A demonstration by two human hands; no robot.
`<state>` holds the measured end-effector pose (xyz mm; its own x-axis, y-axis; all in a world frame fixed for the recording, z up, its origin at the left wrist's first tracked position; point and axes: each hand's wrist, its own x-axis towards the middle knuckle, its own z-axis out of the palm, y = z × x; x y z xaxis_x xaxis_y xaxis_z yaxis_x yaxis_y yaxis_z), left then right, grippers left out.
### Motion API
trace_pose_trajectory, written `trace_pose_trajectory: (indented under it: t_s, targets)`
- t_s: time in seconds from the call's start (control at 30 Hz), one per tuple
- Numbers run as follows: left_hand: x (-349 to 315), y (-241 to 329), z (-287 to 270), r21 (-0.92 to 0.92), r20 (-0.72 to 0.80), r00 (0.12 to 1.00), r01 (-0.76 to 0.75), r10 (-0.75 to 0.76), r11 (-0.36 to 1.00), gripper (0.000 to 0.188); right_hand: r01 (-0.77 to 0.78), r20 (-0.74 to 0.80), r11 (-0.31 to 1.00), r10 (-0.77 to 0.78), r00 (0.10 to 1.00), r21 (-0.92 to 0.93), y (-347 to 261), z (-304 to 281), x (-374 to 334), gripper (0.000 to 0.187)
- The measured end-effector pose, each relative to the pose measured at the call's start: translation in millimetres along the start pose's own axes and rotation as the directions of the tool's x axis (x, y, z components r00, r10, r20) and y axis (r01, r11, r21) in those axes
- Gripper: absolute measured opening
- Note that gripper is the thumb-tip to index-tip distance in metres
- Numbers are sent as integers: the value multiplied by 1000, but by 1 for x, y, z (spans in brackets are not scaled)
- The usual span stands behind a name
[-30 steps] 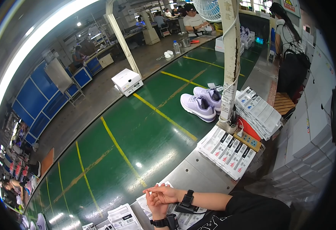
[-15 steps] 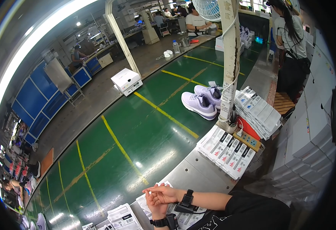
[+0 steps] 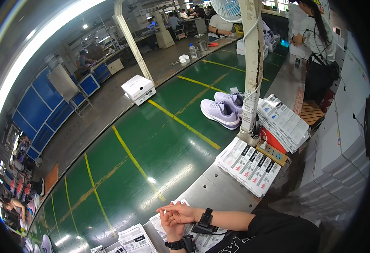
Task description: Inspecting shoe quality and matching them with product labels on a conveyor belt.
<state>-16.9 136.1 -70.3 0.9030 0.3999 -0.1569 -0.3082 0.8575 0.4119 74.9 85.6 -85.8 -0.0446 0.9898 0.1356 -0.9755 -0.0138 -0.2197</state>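
Observation:
My right hand reaches in from the right and lies across my left hand, with the two touching above the near edge of the bench. The right fingers are stretched out. My left hand points upward from the lower edge, its fingers loosely bent, partly covered by the right one. I see nothing held in either. Both wrists wear black bands with small devices. Beneath the hands lie white printed sheets, and a stack of similar sheets sits just left of them.
Lilac sneakers and a white shoebox stand along the green conveyor belt. A pole rises beside printed stacks and a power strip. White boxes are piled at right; other people work farther off.
My hands keep the same pose. The belt's yellow lines and the sneakers have shifted slightly toward the far right. The person at far right has turned and now reaches toward white boxes.

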Motion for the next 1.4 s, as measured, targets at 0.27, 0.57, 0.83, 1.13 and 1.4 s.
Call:
trace_pose_trajectory:
  t_s: [0.27, 0.57, 0.83, 1.13, 1.4]
  targets:
    - [4, 0, -9, -20, 11, 1000, -18, 18, 1000, 58, 3, -39, 1000, -4, 999, -27, 2, 2, 2, 43]
    - [4, 4, -13, 25, -15, 1000, -3, 4, 1000, 58, -6, -20, 1000, 6, 1000, -19, 2, -2, 6, 43]
    - [10, 8, -39, -16, -49, 999, 10, -11, 1000, 59, -16, -5, 1000, 16, 1000, -8, 4, -3, 8, 43]
    - [6, 9, -26, 111, -71, 996, -40, 48, 993, 58, -5, -48, 999, 3, 999, -42, 6, -2, 11, 43]
    - [11, 8, -37, 13, -47, 999, -19, 20, 1000, 58, -3, -33, 999, 2, 999, -40, 5, -3, 11, 43]
